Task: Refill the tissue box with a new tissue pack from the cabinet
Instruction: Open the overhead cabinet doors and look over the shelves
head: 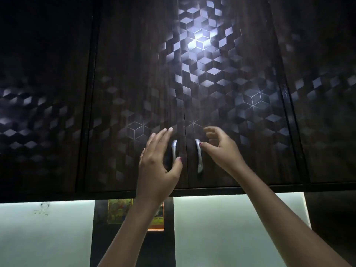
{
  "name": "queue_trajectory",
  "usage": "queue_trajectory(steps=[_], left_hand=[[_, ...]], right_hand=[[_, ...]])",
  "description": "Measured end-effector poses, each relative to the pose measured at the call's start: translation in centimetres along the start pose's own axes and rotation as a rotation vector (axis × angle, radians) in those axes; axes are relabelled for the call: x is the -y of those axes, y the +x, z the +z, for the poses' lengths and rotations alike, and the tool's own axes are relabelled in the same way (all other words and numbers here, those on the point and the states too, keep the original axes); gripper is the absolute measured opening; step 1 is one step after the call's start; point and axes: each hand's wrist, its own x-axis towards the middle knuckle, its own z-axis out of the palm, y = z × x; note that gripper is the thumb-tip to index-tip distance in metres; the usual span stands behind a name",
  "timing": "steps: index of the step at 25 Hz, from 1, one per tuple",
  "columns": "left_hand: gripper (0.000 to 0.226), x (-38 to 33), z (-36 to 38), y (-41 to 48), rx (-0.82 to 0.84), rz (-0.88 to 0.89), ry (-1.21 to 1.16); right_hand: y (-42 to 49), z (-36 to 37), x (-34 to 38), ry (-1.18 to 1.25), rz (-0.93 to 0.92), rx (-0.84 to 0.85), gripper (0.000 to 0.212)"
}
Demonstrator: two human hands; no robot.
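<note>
The person looks up at a dark overhead cabinet [134, 83] whose doors carry a pattern of cubes. The two middle doors are closed and meet at a thin vertical seam. On each side of this seam there is one curved silver handle. The left hand [157, 166] is raised in front of the left handle [174, 153], with the fingers straight and spread and the thumb bent toward the lower part of the handle; the grip is apart and it holds nothing. The right hand [221, 151] is just right of the right handle [198, 156], with the fingers curled loosely and the thumb tip very near the upper part of the handle; this grip is also apart, not closed on the handle. No tissue pack shows in front of the closed doors. Below the cabinet, pale lit panels [231, 228] stand on both sides of a dark strip with a colourful picture [119, 211].
</note>
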Motion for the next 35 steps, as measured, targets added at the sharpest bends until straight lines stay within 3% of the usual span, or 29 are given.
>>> queue_trajectory(steps=[3, 6, 8, 10, 13, 16, 20, 24, 26, 28, 33, 35], left_hand=[[0.063, 1.8, -0.8, -0.4, -0.002, -0.045, 0.026], [0.063, 3.1, -1.2, -0.6, 0.039, -0.078, 0.027], [0.063, 3.3, -1.3, -0.7, 0.063, -0.084, 0.028], [0.062, 3.2, -1.1, -0.9, 0.084, -0.098, 0.016], [0.063, 2.7, 0.1, -1.4, 0.116, -0.137, -0.023], [0.061, 2.5, 1.4, -1.9, 0.167, -0.137, -0.05], [0.058, 0.7, 3.1, -1.2, 0.178, -0.171, -0.218], [0.028, -4.7, 6.9, -0.8, 0.344, -0.168, -0.656], [0.021, -7.9, 9.5, -1.5, 0.3, -0.115, -0.845], [0.03, -10.6, 11.8, -2.1, 0.265, -0.067, -0.979], [0.041, -15.8, 17.4, -2.7, 0.351, 0.139, -0.962], [0.05, -17.8, 19.8, -2.9, 0.313, 0.234, -0.851]], right_hand=[[0.7, 3.0, -1.9, 0.096, 0.235, 0.151, 0.064], [0.3, 6.5, -3.2, 0.2, 0.295, 0.22, 0.083], [0.3, 6.6, -3.5, 0.321, 0.273, 0.151, 0.07], [0.2, 5.8, -3.4, 0.441, 0.3, 0.166, 0.043], [0.2, 5.1, -2.7, 0.308, 0.294, 0.225, 0.013], [-0.9, 5.0, -1.8, 0.393, 0.3, 0.141, 0.019], [-4.3, 1.8, -0.9, 0.542, 0.203, -0.187, 0.011], [-8.1, -3.7, 0.6, 0.198, 0.051, -0.456, 0.03], [-9.4, -6.9, 1.2, 0.161, -0.007, -0.48, 0.029], [-10.4, -10.5, 1.2, 0.212, -0.018, -0.43, 0.036], [-12.8, -21.5, 0.5, 0.163, 0.011, -0.315, 0.088], [-13.5, -25.5, -0.2, 0.213, 0.066, -0.244, 0.09]])
